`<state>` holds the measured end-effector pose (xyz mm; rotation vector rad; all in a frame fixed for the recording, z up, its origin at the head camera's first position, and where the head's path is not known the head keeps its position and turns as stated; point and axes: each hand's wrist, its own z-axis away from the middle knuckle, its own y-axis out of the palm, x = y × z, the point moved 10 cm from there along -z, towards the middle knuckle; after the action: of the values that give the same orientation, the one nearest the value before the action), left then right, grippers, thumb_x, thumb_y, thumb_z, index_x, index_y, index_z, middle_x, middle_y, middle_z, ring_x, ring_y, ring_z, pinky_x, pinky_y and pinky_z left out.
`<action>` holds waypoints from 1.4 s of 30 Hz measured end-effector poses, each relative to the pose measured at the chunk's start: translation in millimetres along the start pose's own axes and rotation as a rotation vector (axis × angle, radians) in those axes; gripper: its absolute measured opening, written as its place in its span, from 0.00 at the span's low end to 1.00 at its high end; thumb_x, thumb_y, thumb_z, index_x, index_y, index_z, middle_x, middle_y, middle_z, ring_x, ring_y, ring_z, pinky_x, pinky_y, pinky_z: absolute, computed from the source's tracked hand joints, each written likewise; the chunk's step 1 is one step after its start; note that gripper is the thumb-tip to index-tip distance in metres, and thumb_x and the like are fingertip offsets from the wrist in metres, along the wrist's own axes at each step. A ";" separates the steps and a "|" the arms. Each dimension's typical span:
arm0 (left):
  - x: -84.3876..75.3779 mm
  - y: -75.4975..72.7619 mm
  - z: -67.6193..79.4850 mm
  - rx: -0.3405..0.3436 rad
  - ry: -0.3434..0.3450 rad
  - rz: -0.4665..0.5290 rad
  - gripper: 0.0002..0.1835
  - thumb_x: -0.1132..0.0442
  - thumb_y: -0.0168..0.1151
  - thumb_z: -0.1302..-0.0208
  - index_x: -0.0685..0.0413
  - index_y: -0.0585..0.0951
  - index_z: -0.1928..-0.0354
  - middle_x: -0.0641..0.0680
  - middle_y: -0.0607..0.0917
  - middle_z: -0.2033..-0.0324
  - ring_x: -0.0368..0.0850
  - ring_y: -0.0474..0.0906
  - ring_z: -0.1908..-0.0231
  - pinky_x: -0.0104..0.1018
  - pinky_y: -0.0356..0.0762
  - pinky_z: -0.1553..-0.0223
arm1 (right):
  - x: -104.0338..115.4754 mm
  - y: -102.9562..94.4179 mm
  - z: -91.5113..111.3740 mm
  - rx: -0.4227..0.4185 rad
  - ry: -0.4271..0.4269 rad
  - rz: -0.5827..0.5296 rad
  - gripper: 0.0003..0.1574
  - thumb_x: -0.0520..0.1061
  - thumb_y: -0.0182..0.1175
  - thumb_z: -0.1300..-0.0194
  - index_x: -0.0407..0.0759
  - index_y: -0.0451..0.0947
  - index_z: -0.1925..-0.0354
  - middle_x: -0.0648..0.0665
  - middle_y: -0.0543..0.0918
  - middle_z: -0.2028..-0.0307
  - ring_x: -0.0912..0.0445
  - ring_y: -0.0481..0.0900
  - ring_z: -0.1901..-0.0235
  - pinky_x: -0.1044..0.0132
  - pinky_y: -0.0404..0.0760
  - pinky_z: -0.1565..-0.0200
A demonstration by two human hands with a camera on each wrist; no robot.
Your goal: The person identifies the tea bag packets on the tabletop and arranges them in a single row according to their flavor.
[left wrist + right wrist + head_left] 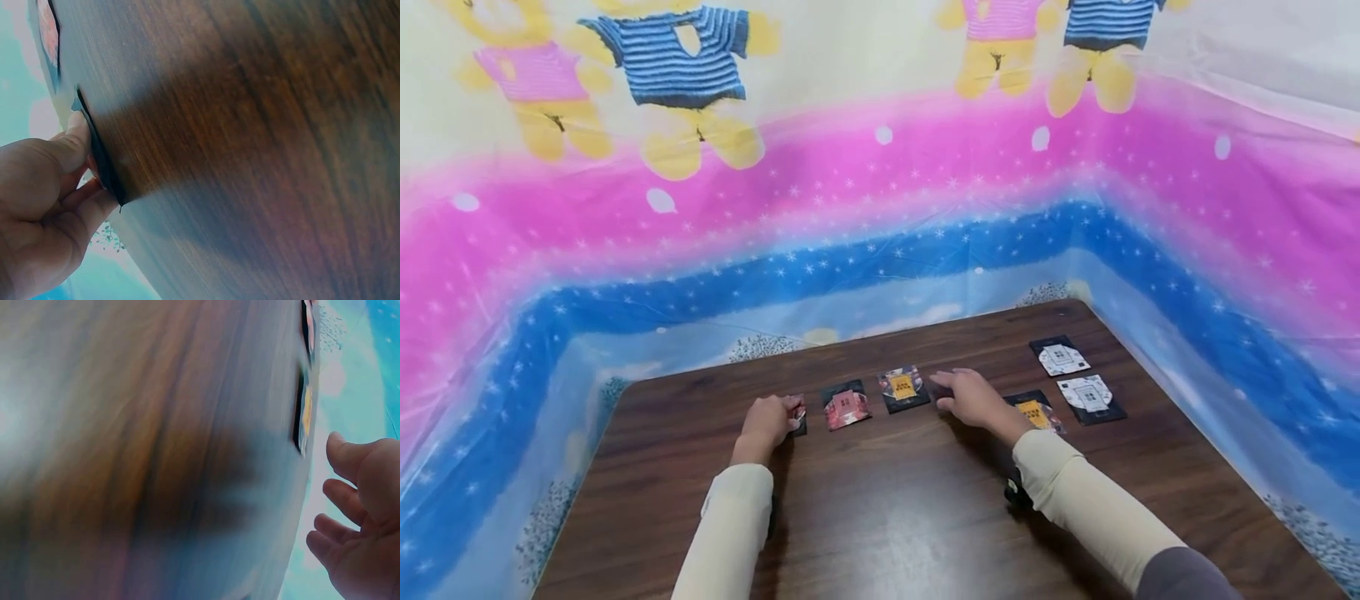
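Observation:
My left hand [767,423] grips a small flat square packet [799,414] on the table, red printed with black edges. In the left wrist view, the thumb and fingers [97,203] hold this packet [103,153] by its sides, and the hand hides much of its face. My right hand [973,400] hovers with loosely spread fingers beside a packet with an orange label [901,387]. Nothing lies in the right hand [369,506] in the right wrist view. Between the hands is a packet with a pinkish-red label [846,406].
Behind the right forearm, another orange-labelled packet [1033,412] is partly covered. Two white-faced packets, one farther back [1060,358] and one nearer [1088,396], lie at the right. A printed cloth [865,250] stands behind the brown wooden table [880,517].

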<state>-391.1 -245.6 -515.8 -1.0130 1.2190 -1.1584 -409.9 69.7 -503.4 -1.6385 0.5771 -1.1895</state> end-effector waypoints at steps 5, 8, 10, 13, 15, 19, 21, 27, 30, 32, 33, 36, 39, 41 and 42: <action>-1.2 -5.3 -1.2 0.002 0.015 -0.023 0.28 0.54 0.63 0.37 0.45 0.72 0.34 0.64 0.78 0.41 0.67 0.75 0.45 0.54 0.75 0.45 | -15.5 -8.7 13.8 -0.005 -0.011 0.023 0.31 0.46 0.61 0.34 0.45 0.70 0.34 0.41 0.72 0.34 0.41 0.67 0.34 0.44 0.67 0.35; -0.5 -5.2 -1.1 0.006 0.016 -0.020 0.28 0.55 0.63 0.37 0.46 0.72 0.34 0.65 0.77 0.41 0.67 0.74 0.44 0.54 0.75 0.44 | -27.2 -11.8 21.2 -0.001 0.015 0.030 0.31 0.46 0.61 0.34 0.47 0.70 0.34 0.42 0.72 0.34 0.41 0.67 0.33 0.44 0.66 0.35; -0.1 -5.0 -0.9 0.008 0.014 -0.014 0.28 0.55 0.63 0.36 0.46 0.72 0.34 0.66 0.78 0.41 0.66 0.75 0.44 0.54 0.75 0.45 | -33.1 -14.5 26.7 -0.001 0.027 0.040 0.31 0.47 0.61 0.34 0.48 0.69 0.34 0.42 0.72 0.34 0.40 0.66 0.33 0.42 0.66 0.35; -0.5 -5.6 -0.3 0.009 0.008 -0.008 0.28 0.56 0.63 0.37 0.46 0.72 0.34 0.65 0.78 0.42 0.66 0.75 0.44 0.54 0.75 0.45 | -43.1 -17.8 35.9 0.006 0.055 0.051 0.32 0.48 0.61 0.35 0.49 0.69 0.33 0.42 0.72 0.34 0.39 0.66 0.33 0.41 0.65 0.35; -1.6 -6.0 -0.1 0.011 0.009 -0.013 0.28 0.55 0.63 0.37 0.46 0.72 0.34 0.66 0.78 0.42 0.66 0.75 0.45 0.54 0.75 0.45 | -49.5 -20.3 42.5 0.005 0.059 0.073 0.32 0.48 0.61 0.35 0.49 0.69 0.34 0.42 0.72 0.34 0.39 0.66 0.34 0.41 0.66 0.36; -2.0 -4.2 -1.3 0.010 0.010 -0.027 0.29 0.54 0.63 0.37 0.45 0.72 0.34 0.65 0.78 0.41 0.66 0.75 0.45 0.54 0.75 0.45 | -63.7 -26.8 55.5 -0.005 0.064 0.108 0.31 0.48 0.62 0.35 0.49 0.71 0.35 0.42 0.74 0.35 0.39 0.68 0.35 0.41 0.67 0.37; -1.9 -2.9 -1.8 0.012 0.007 -0.028 0.29 0.54 0.63 0.37 0.45 0.71 0.34 0.65 0.78 0.41 0.67 0.75 0.45 0.54 0.75 0.45 | -69.5 -30.5 61.7 -0.008 0.067 0.116 0.31 0.47 0.62 0.36 0.48 0.71 0.35 0.42 0.74 0.36 0.38 0.68 0.35 0.40 0.67 0.38; -1.2 -0.8 -1.1 0.022 -0.008 -0.013 0.30 0.54 0.64 0.38 0.45 0.71 0.34 0.65 0.78 0.41 0.66 0.75 0.45 0.54 0.75 0.45 | -84.1 -33.3 75.6 0.008 0.072 0.120 0.30 0.46 0.65 0.39 0.46 0.74 0.38 0.39 0.75 0.37 0.39 0.73 0.39 0.44 0.74 0.43; -0.6 0.0 -1.2 0.020 -0.005 -0.009 0.30 0.54 0.64 0.38 0.46 0.71 0.34 0.65 0.77 0.41 0.66 0.75 0.45 0.54 0.75 0.45 | -90.2 -28.4 79.7 0.021 0.063 0.153 0.30 0.47 0.66 0.39 0.46 0.76 0.39 0.39 0.75 0.37 0.41 0.76 0.42 0.46 0.77 0.46; -1.0 0.3 -1.3 0.019 0.000 -0.014 0.30 0.54 0.63 0.37 0.45 0.70 0.33 0.65 0.77 0.41 0.66 0.75 0.45 0.54 0.75 0.45 | -92.6 -25.7 81.2 0.018 0.056 0.178 0.29 0.47 0.66 0.40 0.46 0.76 0.39 0.40 0.76 0.38 0.40 0.76 0.42 0.46 0.77 0.46; -1.1 0.1 -1.4 0.016 0.002 -0.019 0.29 0.54 0.63 0.37 0.45 0.70 0.33 0.65 0.77 0.41 0.66 0.75 0.45 0.54 0.75 0.45 | -93.5 -25.1 81.5 0.011 0.057 0.181 0.30 0.47 0.66 0.40 0.47 0.76 0.39 0.40 0.76 0.38 0.40 0.76 0.42 0.45 0.76 0.45; -0.4 -0.9 -1.7 0.010 0.000 -0.023 0.29 0.55 0.63 0.36 0.45 0.71 0.34 0.66 0.78 0.42 0.66 0.76 0.46 0.54 0.76 0.46 | -93.4 -24.7 81.2 -0.011 0.057 0.187 0.30 0.47 0.66 0.40 0.47 0.75 0.39 0.41 0.76 0.38 0.39 0.75 0.42 0.43 0.74 0.44; 0.9 -0.4 -1.7 0.011 -0.006 -0.024 0.28 0.55 0.63 0.36 0.46 0.71 0.34 0.66 0.79 0.43 0.66 0.76 0.46 0.54 0.76 0.47 | -93.8 -24.0 80.8 -0.008 0.072 0.179 0.30 0.47 0.66 0.40 0.48 0.75 0.39 0.41 0.76 0.38 0.38 0.74 0.40 0.42 0.72 0.42; 1.0 0.3 -1.6 0.017 -0.007 -0.019 0.29 0.55 0.63 0.36 0.46 0.71 0.33 0.66 0.78 0.42 0.66 0.76 0.46 0.54 0.76 0.46 | -95.2 -23.0 80.8 0.005 0.089 0.178 0.30 0.46 0.65 0.39 0.49 0.75 0.39 0.42 0.76 0.38 0.37 0.72 0.39 0.41 0.71 0.41; 0.8 0.2 -1.5 0.015 -0.004 -0.018 0.29 0.55 0.63 0.37 0.46 0.71 0.33 0.66 0.78 0.42 0.67 0.75 0.45 0.54 0.76 0.46 | -96.2 -22.6 80.8 0.011 0.099 0.175 0.30 0.47 0.65 0.39 0.49 0.75 0.38 0.42 0.75 0.37 0.38 0.72 0.39 0.41 0.70 0.41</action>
<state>-392.6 -246.3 -516.2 -1.0166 1.1980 -1.1778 -379.8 191.7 -526.4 -1.4934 0.7590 -1.1461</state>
